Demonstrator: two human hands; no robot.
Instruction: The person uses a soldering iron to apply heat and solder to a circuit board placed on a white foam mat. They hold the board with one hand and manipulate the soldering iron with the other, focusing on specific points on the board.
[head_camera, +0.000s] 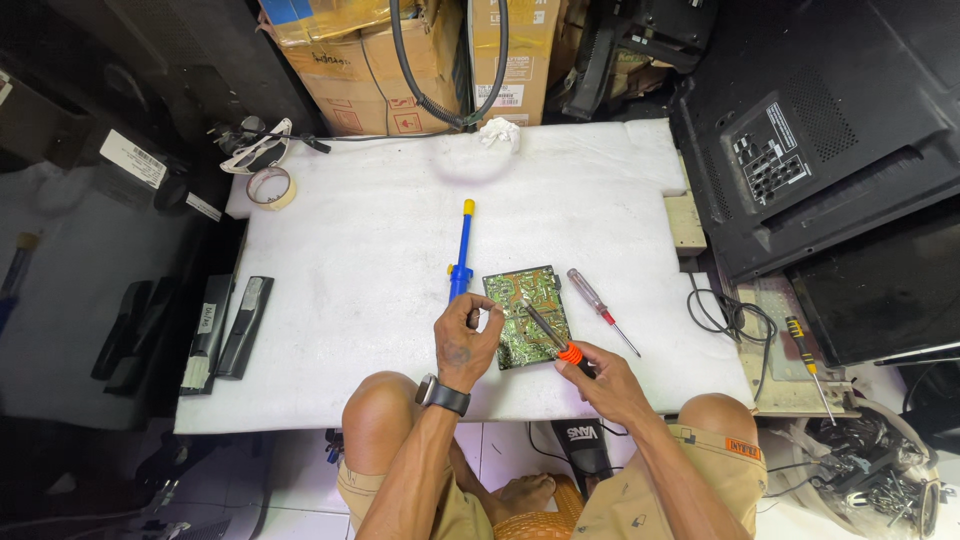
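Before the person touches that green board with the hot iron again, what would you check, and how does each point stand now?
1. Right hand grips the orange-collared soldering iron: ok.
2. Iron tip rests on the green circuit board: ok, though the exact joint is too small to tell.
3. Left hand pinches solder wire: cannot tell, too thin to see.
4. Board lies flat on the white foam sheet: ok.
5. Blue desoldering pump with yellow plunger lies beside the board, near the left hand: ok.
6. Red-handled screwdriver lies apart from the board's right edge: ok.
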